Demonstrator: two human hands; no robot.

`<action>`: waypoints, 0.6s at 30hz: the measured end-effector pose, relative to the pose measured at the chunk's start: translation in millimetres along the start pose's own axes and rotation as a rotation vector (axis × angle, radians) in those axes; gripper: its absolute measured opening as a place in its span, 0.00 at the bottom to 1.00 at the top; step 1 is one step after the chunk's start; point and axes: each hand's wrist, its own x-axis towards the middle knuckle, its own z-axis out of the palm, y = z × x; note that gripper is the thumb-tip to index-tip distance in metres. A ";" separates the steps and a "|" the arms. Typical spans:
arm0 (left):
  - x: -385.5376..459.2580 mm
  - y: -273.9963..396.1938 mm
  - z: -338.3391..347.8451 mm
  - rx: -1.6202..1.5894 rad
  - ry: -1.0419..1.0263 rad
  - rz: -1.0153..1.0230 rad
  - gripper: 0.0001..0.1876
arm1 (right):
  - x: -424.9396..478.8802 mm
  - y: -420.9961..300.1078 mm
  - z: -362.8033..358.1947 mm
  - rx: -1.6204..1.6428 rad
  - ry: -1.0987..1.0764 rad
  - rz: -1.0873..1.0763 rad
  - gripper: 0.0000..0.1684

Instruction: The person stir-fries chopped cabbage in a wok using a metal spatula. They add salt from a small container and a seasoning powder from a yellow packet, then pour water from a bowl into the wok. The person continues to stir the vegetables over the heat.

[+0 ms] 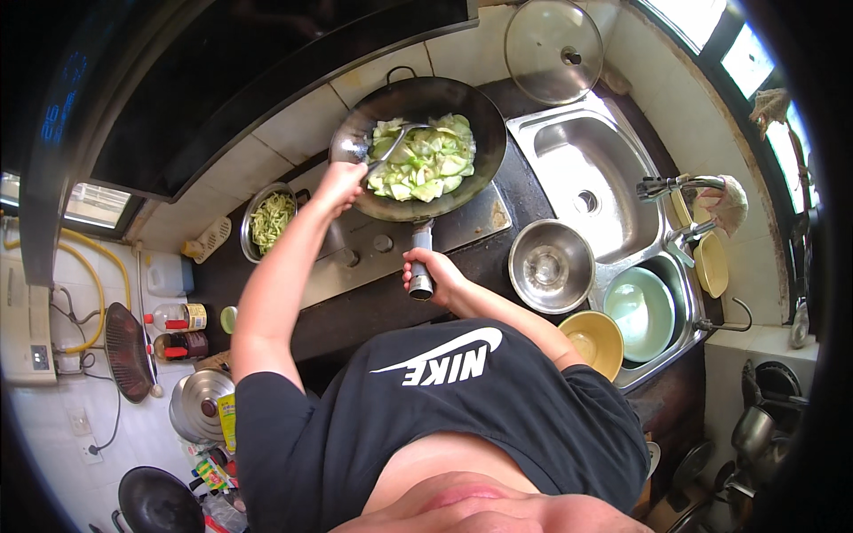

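Note:
My left hand (341, 186) grips the handle of a metal spatula (396, 144), with its head among the food at the wok's far side. Sliced pale-green vegetable (426, 163) lies heaped in the dark wok (488, 143). My right hand (434, 272) is closed around the wok's grey tubular handle (422, 234), on the side nearest me. Beneath the wok is a steel gas stove (320, 276) with knobs; its burner is hidden. To the left of my left forearm, a steel bowl (248, 243) holds shredded green vegetable (272, 220).
A steel sink (560, 153) with a faucet (673, 186) is at right. Near it stand a steel bowl (552, 266), a yellow bowl (593, 343) and a pale-green basin (636, 313). A glass lid (550, 56) leans behind. Overhead hangs a range hood (266, 80); bottles (176, 316) are at left.

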 end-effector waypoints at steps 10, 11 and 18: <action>-29.6 97.3 -109.5 1.967 0.378 0.996 0.08 | 3.8 3.1 -3.6 0.051 -0.010 -0.018 0.06; -18.1 94.6 -108.9 1.983 0.377 1.112 0.05 | 3.7 2.9 -3.4 0.056 -0.007 -0.019 0.05; 65.3 40.3 -72.5 1.790 0.555 1.242 0.08 | 3.3 7.3 -0.8 0.055 -0.017 -0.011 0.06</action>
